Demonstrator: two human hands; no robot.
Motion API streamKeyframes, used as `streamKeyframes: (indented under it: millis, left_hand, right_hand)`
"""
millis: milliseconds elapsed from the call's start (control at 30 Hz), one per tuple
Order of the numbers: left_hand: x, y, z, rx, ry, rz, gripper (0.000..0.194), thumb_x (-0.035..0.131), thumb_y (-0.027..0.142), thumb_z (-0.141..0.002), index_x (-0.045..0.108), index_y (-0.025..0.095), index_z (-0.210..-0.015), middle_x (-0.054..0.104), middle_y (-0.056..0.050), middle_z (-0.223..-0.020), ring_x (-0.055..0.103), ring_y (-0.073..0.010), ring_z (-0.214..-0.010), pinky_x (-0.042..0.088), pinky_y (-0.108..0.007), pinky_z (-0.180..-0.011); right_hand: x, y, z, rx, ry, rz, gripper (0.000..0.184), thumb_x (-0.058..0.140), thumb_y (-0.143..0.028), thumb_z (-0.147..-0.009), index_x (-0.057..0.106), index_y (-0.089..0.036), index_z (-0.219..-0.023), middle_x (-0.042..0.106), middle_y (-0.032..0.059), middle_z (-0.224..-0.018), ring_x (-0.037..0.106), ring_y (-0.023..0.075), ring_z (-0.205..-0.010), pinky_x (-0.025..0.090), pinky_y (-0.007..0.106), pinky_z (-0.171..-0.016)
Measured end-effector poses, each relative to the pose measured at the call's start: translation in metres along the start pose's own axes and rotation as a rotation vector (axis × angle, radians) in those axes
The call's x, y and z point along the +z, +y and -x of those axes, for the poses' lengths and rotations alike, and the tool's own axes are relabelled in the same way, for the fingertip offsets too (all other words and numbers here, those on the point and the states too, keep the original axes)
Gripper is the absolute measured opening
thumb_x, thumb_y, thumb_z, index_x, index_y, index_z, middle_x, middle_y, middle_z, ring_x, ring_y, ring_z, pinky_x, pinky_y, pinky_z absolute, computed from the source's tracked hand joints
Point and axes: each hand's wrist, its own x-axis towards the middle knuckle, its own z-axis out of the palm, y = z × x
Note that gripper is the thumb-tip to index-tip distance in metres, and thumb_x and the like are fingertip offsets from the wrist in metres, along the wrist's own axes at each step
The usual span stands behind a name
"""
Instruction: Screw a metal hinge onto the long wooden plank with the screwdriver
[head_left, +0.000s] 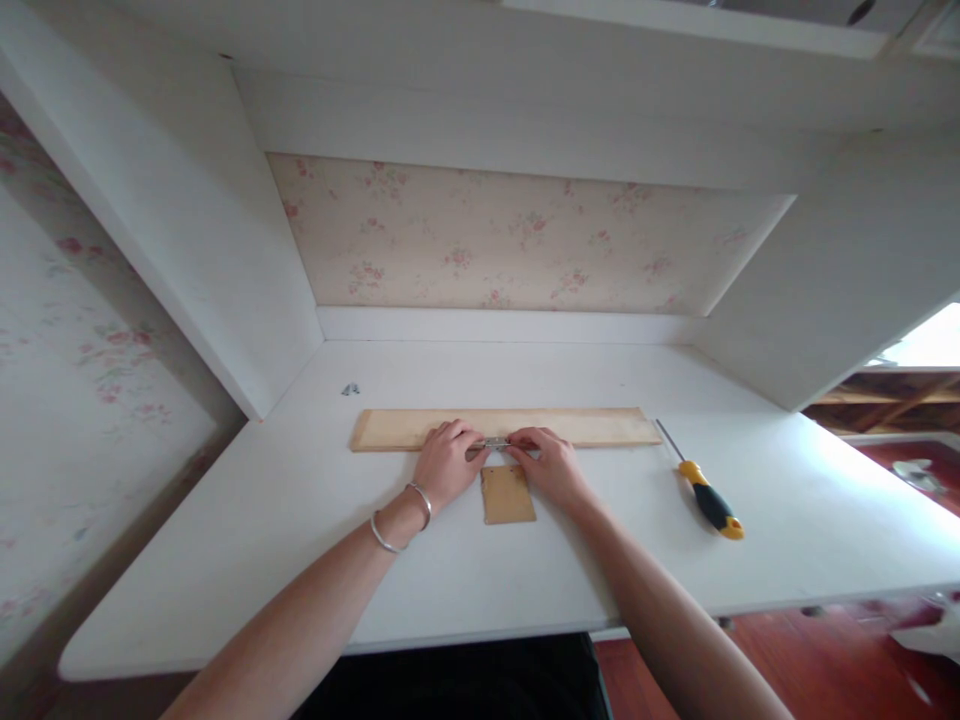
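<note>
A small silver metal hinge (pixel 496 443) sits at the front edge of a long pale wooden board (pixel 600 427). My left hand (pixel 450 462), with a silver bangle at the wrist, pinches the hinge's left end. From the other side, the fingertips of my right hand (pixel 551 462) are closed on its right end. Both hands rest against the board. Just below the hinge lies a small brown wooden piece (pixel 509 496) with little holes along its top edge. The fingertips partly cover the hinge.
A screwdriver (pixel 709 497) with a yellow and black handle lies right of the board. Several small screws (pixel 350 389) are grouped behind its left end. White side panels (pixel 172 200) and a low back ledge (pixel 510 325) enclose the white desk (pixel 285 540).
</note>
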Motion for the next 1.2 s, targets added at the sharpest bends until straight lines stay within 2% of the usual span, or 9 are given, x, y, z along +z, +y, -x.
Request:
streamKeyframes:
  millis: [167, 300, 433, 600, 767, 933, 1000, 1100, 1200]
  left_hand:
    - [-0.013, -0.003, -0.002, 0.006, 0.016, 0.071, 0.01, 0.057, 0.024, -0.086, 0.065, 0.019, -0.087, 0.06, -0.005, -0.091, 0.056, -0.0172, -0.087, 0.042, -0.029, -0.081]
    - [-0.054, -0.028, -0.009, -0.076, 0.028, -0.053, 0.02, 0.046, 0.024, -0.091, 0.064, 0.019, -0.086, 0.063, -0.004, -0.085, 0.057, -0.0148, -0.073, 0.042, -0.025, -0.07]
    - [-0.103, -0.091, -0.014, -0.282, 0.05, -0.338, 0.022, 0.045, 0.028, -0.088, 0.064, 0.019, -0.083, 0.066, -0.004, -0.089, 0.06, -0.0195, -0.081, 0.042, -0.028, -0.072]
    - [-0.137, -0.184, -0.011, -0.659, -0.179, -0.525, 0.031, 0.039, 0.034, -0.086, 0.066, 0.019, -0.091, 0.068, -0.01, -0.096, 0.062, -0.028, -0.087, 0.044, -0.033, -0.069]
    - [-0.132, -0.23, -0.02, -0.691, -0.324, -0.535, 0.042, 0.034, 0.038, -0.086, 0.066, 0.014, -0.099, 0.065, -0.016, -0.103, 0.06, -0.0315, -0.096, 0.045, -0.036, -0.076]
    - [-0.12, -0.242, -0.038, -0.689, -0.422, -0.541, 0.051, 0.031, 0.046, -0.087, 0.064, 0.012, -0.105, 0.064, -0.019, -0.106, 0.059, -0.0336, -0.099, 0.045, -0.039, -0.079]
    - [-0.12, -0.243, -0.044, -0.671, -0.477, -0.547, 0.052, 0.035, 0.049, -0.085, 0.064, 0.012, -0.106, 0.063, -0.02, -0.107, 0.059, -0.0343, -0.099, 0.045, -0.04, -0.08]
    - [-0.12, -0.243, -0.051, -0.661, -0.531, -0.555, 0.052, 0.044, 0.05, -0.08, 0.065, 0.011, -0.105, 0.063, -0.02, -0.108, 0.059, -0.0344, -0.099, 0.045, -0.039, -0.08]
    - [-0.117, -0.241, -0.055, -0.657, -0.564, -0.545, 0.047, 0.048, 0.047, -0.077, 0.067, 0.011, -0.101, 0.063, -0.02, -0.107, 0.06, -0.0334, -0.098, 0.046, -0.037, -0.08]
  right_hand:
    - [0.0, 0.0, 0.003, 0.015, 0.023, 0.0, 0.013, 0.061, -0.028, -0.081, 0.063, -0.022, -0.093, 0.063, 0.0037, -0.092, 0.061, 0.0165, -0.079, 0.048, 0.03, -0.076]
    - [-0.001, -0.005, 0.006, 0.002, 0.089, 0.007, 0.014, 0.056, -0.031, -0.085, 0.062, -0.022, -0.094, 0.063, 0.004, -0.095, 0.061, 0.0163, -0.079, 0.047, 0.03, -0.076]
    - [-0.005, -0.015, 0.007, 0.079, 0.14, -0.069, 0.017, 0.053, -0.036, -0.088, 0.062, -0.022, -0.09, 0.063, 0.0024, -0.089, 0.06, 0.0157, -0.073, 0.047, 0.028, -0.068]
    - [-0.029, -0.021, 0.005, 0.212, 0.198, -0.133, 0.025, 0.054, -0.045, -0.085, 0.062, -0.022, -0.089, 0.065, 0.002, -0.084, 0.061, 0.0175, -0.073, 0.047, 0.028, -0.064]
    - [-0.087, 0.005, 0.018, 0.312, 0.267, 0.09, 0.031, 0.055, -0.052, -0.082, 0.063, -0.023, -0.09, 0.065, 0.0026, -0.083, 0.06, 0.0183, -0.068, 0.046, 0.029, -0.063]
    - [-0.154, 0.048, 0.053, 0.533, 0.362, 0.365, 0.037, 0.051, -0.057, -0.08, 0.061, -0.026, -0.097, 0.064, 0.003, -0.082, 0.06, 0.0223, -0.07, 0.044, 0.035, -0.066]
    - [-0.174, 0.065, 0.067, 0.572, 0.333, 0.503, 0.045, 0.047, -0.061, -0.079, 0.061, -0.024, -0.1, 0.062, 0.006, -0.081, 0.06, 0.0257, -0.072, 0.044, 0.039, -0.069]
    - [-0.19, 0.086, 0.082, 0.555, 0.28, 0.699, 0.066, 0.041, -0.069, -0.077, 0.056, -0.016, -0.113, 0.06, 0.0151, -0.092, 0.057, 0.0333, -0.092, 0.041, 0.045, -0.084]
    - [-0.189, 0.102, 0.09, 0.617, 0.187, 0.779, 0.072, 0.034, -0.07, -0.079, 0.051, -0.015, -0.123, 0.056, 0.0187, -0.108, 0.052, 0.0362, -0.103, 0.037, 0.049, -0.09]
